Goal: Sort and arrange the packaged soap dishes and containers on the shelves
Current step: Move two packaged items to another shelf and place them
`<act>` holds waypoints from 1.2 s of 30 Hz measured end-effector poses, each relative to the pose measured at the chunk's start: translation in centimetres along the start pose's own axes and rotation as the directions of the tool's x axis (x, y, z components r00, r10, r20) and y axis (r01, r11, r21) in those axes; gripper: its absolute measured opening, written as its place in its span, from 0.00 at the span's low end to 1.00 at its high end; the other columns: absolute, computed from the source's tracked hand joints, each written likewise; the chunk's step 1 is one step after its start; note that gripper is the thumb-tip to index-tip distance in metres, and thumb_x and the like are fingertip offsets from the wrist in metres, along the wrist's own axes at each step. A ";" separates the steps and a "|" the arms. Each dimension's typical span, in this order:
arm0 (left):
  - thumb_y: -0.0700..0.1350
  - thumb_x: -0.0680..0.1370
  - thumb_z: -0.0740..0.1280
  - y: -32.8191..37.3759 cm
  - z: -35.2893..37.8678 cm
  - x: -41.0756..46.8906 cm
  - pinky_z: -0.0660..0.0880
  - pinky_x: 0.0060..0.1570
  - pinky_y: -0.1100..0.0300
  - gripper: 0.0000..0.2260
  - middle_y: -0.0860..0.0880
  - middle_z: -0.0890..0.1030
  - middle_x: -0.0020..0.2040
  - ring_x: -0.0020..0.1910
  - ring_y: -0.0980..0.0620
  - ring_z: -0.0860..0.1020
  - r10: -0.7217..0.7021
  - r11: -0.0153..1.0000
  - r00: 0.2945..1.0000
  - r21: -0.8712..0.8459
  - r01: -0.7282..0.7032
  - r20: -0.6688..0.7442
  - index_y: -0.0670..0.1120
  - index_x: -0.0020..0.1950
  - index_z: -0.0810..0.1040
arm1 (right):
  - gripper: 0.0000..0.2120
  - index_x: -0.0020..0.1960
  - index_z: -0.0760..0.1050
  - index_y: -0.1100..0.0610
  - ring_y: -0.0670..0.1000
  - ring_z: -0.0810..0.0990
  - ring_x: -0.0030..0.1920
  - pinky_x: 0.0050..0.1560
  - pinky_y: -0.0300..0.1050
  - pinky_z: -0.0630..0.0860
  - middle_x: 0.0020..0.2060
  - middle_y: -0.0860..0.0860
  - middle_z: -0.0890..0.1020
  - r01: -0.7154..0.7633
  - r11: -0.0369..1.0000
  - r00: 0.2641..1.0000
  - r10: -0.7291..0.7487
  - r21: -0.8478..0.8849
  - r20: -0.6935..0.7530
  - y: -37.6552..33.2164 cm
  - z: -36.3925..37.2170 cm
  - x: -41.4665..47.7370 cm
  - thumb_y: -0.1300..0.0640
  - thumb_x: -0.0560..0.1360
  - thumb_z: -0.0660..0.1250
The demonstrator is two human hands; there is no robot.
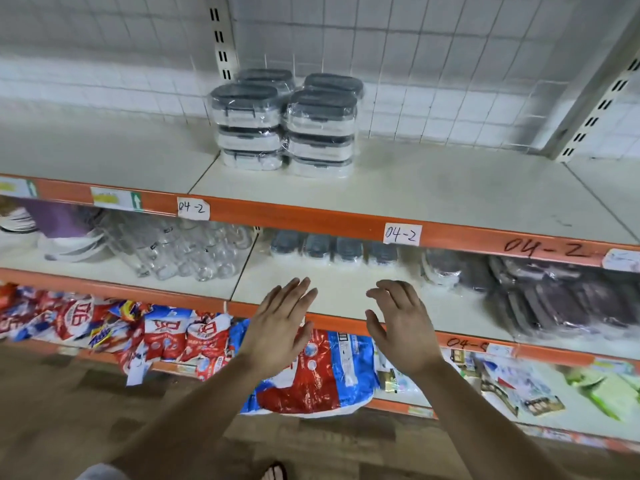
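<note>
Grey-lidded containers sit four abreast at the back of the middle shelf, tucked in shadow under the orange rail of the upper shelf. From where I stand, the row lies at twelve o'clock from both hands and well apart from them, with bare shelf between. Its long axis runs nine to three, straight across the reach. The left hand hovers below the row's nine o'clock end and the right hand below its three o'clock end, so I'd judge neither one nearer; a two-handed scoop of the whole row looks likely. Both hands are spread wide, palms facing each other, the left fingers straight and the right ones slightly bent, holding nothing and touching nothing. The boxes look low and rounded, with pale bodies under dark lids and a glossy film over them, though blur hides any detail. More of the same kind stand at twelve o'clock on the upper shelf as film-wrapped stacks, three high, two in front and two behind. Clear jars lie at ten o'clock from the hands, and dark flat packs lie at two o'clock.
</note>
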State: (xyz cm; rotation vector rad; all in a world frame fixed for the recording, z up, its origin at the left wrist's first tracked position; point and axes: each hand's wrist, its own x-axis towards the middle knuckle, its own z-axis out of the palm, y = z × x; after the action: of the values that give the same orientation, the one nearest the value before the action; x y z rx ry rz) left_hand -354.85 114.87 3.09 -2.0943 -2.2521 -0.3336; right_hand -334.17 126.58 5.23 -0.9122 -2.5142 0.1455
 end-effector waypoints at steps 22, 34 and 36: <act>0.54 0.83 0.51 -16.1 21.2 12.4 0.42 0.75 0.56 0.28 0.48 0.45 0.80 0.79 0.51 0.43 -0.173 0.984 0.976 -0.010 0.176 0.130 0.47 0.80 0.45 | 0.30 0.79 0.48 0.56 0.51 0.43 0.79 0.75 0.48 0.54 0.79 0.52 0.47 -0.101 0.986 0.891 0.150 -0.135 0.428 6.2 26.0 11.4 0.46 0.82 0.53; 0.56 0.83 0.53 -20.7 22.6 18.3 0.46 0.76 0.49 0.30 0.46 0.49 0.80 0.79 0.46 0.46 -0.249 0.968 0.951 0.009 0.251 0.184 0.45 0.80 0.45 | 0.35 0.79 0.35 0.55 0.56 0.38 0.78 0.77 0.54 0.49 0.79 0.53 0.43 -0.112 0.974 0.830 0.200 -0.195 0.521 6.7 30.7 18.8 0.45 0.82 0.52; 0.59 0.81 0.56 -20.6 22.7 17.4 0.57 0.71 0.47 0.30 0.43 0.59 0.75 0.74 0.41 0.56 -0.256 0.966 0.963 0.062 0.251 0.088 0.45 0.78 0.57 | 0.34 0.80 0.42 0.54 0.60 0.46 0.78 0.75 0.56 0.59 0.78 0.54 0.52 -0.144 0.969 0.851 0.225 -0.202 0.474 6.6 30.7 18.2 0.44 0.82 0.54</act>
State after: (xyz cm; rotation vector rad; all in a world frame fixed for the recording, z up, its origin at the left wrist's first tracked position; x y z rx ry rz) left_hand -374.15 135.02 -18.45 -1.8357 -2.5609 -0.1874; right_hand -356.53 144.88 -16.73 -1.3279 -2.9326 0.2737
